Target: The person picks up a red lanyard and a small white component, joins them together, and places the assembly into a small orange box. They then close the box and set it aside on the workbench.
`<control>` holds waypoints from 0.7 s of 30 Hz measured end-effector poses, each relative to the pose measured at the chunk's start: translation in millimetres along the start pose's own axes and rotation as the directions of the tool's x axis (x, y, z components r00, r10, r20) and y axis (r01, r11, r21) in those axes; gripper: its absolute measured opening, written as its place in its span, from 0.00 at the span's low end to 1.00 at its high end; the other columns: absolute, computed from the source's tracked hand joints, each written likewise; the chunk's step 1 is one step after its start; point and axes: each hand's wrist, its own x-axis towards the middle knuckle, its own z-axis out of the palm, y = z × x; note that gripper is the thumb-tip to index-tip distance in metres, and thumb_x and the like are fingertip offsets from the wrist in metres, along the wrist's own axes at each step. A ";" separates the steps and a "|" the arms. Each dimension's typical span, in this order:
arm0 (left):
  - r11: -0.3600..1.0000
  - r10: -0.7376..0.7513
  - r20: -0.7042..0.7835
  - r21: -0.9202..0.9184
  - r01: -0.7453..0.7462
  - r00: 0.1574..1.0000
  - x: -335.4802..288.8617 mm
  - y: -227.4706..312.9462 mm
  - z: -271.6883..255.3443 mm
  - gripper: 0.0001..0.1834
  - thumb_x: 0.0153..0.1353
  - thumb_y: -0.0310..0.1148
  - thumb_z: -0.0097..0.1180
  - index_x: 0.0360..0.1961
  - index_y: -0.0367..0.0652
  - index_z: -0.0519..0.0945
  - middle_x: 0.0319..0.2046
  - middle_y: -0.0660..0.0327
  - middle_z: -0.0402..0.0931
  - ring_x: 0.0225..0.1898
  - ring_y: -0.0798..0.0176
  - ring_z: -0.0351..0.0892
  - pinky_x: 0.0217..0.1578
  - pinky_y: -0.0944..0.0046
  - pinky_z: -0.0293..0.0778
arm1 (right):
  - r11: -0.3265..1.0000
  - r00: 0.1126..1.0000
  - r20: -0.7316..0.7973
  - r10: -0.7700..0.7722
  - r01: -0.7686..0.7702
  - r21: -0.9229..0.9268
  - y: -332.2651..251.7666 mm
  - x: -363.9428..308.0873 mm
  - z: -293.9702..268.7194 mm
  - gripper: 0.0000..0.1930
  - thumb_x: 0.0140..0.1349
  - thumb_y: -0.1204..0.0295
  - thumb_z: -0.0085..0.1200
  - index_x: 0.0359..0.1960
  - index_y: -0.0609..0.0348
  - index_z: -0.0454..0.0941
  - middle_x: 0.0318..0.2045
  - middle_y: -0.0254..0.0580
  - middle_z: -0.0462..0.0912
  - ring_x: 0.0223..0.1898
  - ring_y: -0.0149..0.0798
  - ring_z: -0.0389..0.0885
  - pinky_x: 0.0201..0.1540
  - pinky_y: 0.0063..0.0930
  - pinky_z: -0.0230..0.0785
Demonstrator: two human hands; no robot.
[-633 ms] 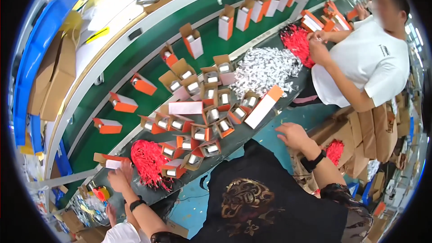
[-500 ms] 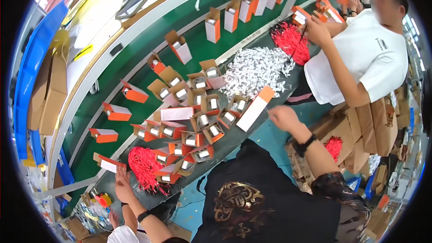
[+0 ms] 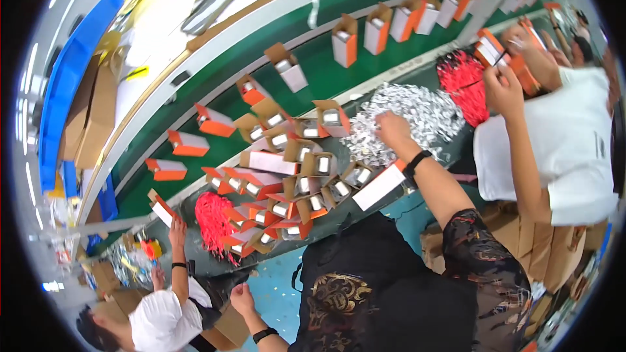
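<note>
My right hand (image 3: 394, 132) rests on a heap of small silver-white packets (image 3: 417, 107), its fingers pinched together against the near-left part of the heap. Which packet lies between the fingertips is hard to make out. Low in the view, over the blue floor, my left hand (image 3: 242, 299) is curled closed; whatever it may hold is hidden. Several open orange-and-white boxes (image 3: 303, 186) with white cylindrical things inside stand crowded on the dark bench. A long closed white-and-orange box (image 3: 380, 186) lies by my right forearm.
Bundles of red strands (image 3: 215, 221) (image 3: 464, 88) lie on the bench. Beyond runs a green conveyor (image 3: 254, 55) with a row of open boxes (image 3: 345, 40). A co-worker in white (image 3: 548, 143) works at right; another (image 3: 163, 316), at lower left, touches a box (image 3: 162, 208).
My right hand has gone forward from beside the long box onto the silver packets. My left hand has drawn back from the bench toward my body. The view has shifted.
</note>
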 end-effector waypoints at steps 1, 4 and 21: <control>0.999 -0.032 -0.035 -0.008 0.032 0.999 -3.3 -12.8 3.1 0.14 0.53 0.37 0.65 0.32 0.36 0.82 0.25 0.58 0.82 0.25 0.66 0.80 0.29 0.65 0.76 | 0.998 0.999 0.026 0.022 -0.020 -0.066 9.9 8.2 17.2 0.11 0.51 0.64 0.61 0.37 0.48 0.83 0.39 0.47 0.79 0.41 0.50 0.81 0.42 0.45 0.75; 0.999 0.015 -0.086 0.050 -0.011 0.996 -21.2 -71.6 5.7 0.17 0.53 0.41 0.64 0.34 0.36 0.83 0.28 0.54 0.83 0.29 0.58 0.83 0.34 0.60 0.77 | 0.980 0.993 -0.024 -0.116 0.110 -0.166 10.6 7.5 28.0 0.07 0.51 0.66 0.57 0.29 0.53 0.83 0.34 0.51 0.80 0.38 0.52 0.81 0.39 0.47 0.75; 0.804 0.578 -0.071 0.219 -0.553 0.813 219.7 96.3 24.3 0.10 0.54 0.34 0.59 0.38 0.49 0.84 0.37 0.53 0.80 0.43 0.51 0.80 0.42 0.55 0.76 | -0.155 0.930 0.064 0.362 -0.008 0.988 -17.4 -139.6 -32.7 0.03 0.63 0.70 0.47 0.32 0.53 0.71 0.29 0.32 0.73 0.32 0.30 0.75 0.36 0.27 0.71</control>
